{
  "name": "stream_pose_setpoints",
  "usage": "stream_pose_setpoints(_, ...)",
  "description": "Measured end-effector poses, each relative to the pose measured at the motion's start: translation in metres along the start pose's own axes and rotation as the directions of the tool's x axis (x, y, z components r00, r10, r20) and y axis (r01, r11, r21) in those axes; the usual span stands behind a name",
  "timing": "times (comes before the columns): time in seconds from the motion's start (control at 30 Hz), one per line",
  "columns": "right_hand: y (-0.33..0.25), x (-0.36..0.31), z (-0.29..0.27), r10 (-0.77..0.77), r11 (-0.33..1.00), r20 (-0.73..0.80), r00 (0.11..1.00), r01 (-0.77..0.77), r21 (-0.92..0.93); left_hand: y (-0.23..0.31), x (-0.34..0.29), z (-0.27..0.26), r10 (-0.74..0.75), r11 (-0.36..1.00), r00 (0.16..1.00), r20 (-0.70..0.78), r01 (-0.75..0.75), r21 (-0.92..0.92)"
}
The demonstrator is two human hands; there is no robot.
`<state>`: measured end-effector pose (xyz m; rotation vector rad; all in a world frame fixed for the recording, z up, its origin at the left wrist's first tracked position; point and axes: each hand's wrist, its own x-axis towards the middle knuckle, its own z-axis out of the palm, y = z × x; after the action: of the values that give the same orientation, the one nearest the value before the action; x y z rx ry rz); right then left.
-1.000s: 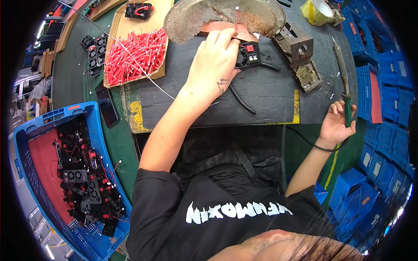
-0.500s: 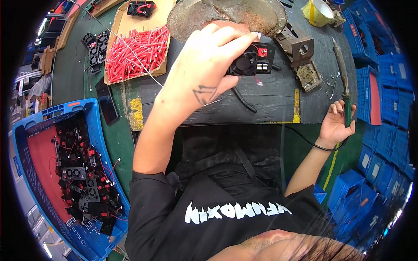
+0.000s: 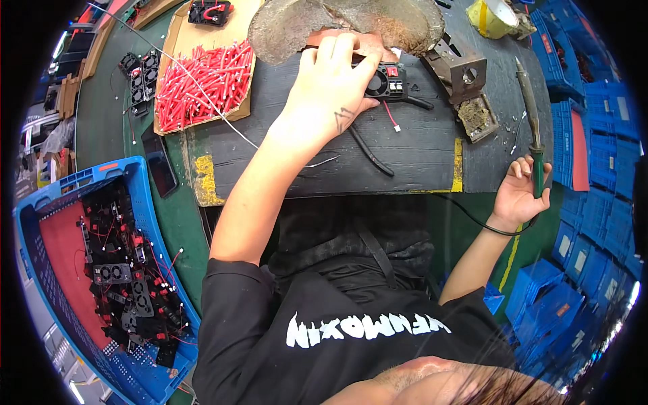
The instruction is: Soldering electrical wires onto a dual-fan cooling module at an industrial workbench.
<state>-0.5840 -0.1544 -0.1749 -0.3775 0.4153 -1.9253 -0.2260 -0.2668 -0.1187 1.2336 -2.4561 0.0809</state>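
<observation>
My left hand (image 3: 327,94) is closed around a black fan module (image 3: 391,79) at the far side of the bench. The module has a small round fan, a red connector and white-and-black terminals, and a short red lead with a white plug trails from it. Part of the module is hidden behind my fingers. On the right, my right hand (image 3: 521,192) grips a soldering iron (image 3: 538,165) by its green handle, the tip directed away from me. A thin solder wire (image 3: 229,121) crosses the bench beside my left wrist.
A cardboard tray (image 3: 251,94) of red wires stands at the far left. Blue crate (image 3: 74,179) with fan modules is at lower left. A metal stand (image 3: 466,74) with a sponge box (image 3: 482,131) and a yellow pot (image 3: 489,20) are at right. A phone (image 3: 160,165) lies near the crate.
My left hand and the fan module have moved slightly left and away from me, and the module's red lead shows more clearly. The right hand with the soldering iron has stayed about where it was.
</observation>
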Motion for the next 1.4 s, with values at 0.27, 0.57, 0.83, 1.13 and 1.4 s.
stream_pose_setpoints(0.27, -0.004, -0.001, 0.004, -0.028, 0.999, -0.017, 0.999, 0.028, -0.036, 0.015, -0.024, -0.032, -0.065, 0.998, 0.996, -0.067, 0.064, -0.008)
stream_pose_setpoints(0.57, -0.017, -0.02, 0.009, -0.022, 0.964, 0.092, 0.996, 0.045, -0.26, 0.012, -0.125, -0.074, -0.2, 0.974, 0.958, 0.204, 0.217, -0.065)
stream_pose_setpoints(0.83, -0.016, -0.044, 0.079, -0.093, 0.456, 0.566, 0.819, 0.54, -0.707, 0.022, -0.096, -0.053, -0.119, 0.963, 0.971, -0.209, 0.062, -0.262)
stream_pose_setpoints(1.13, 0.009, -0.035, 0.112, 0.113, 0.261, 0.64, 0.76, 0.598, -0.757, 0.024, -0.036, -0.031, 0.0, 0.96, 0.975, -0.224, -0.063, -0.273)
stream_pose_setpoints(1.4, 0.024, -0.029, 0.11, 0.078, 0.293, 0.54, 0.838, 0.498, -0.816, 0.024, -0.037, -0.021, -0.04, 0.962, 0.984, -0.174, -0.009, -0.272)
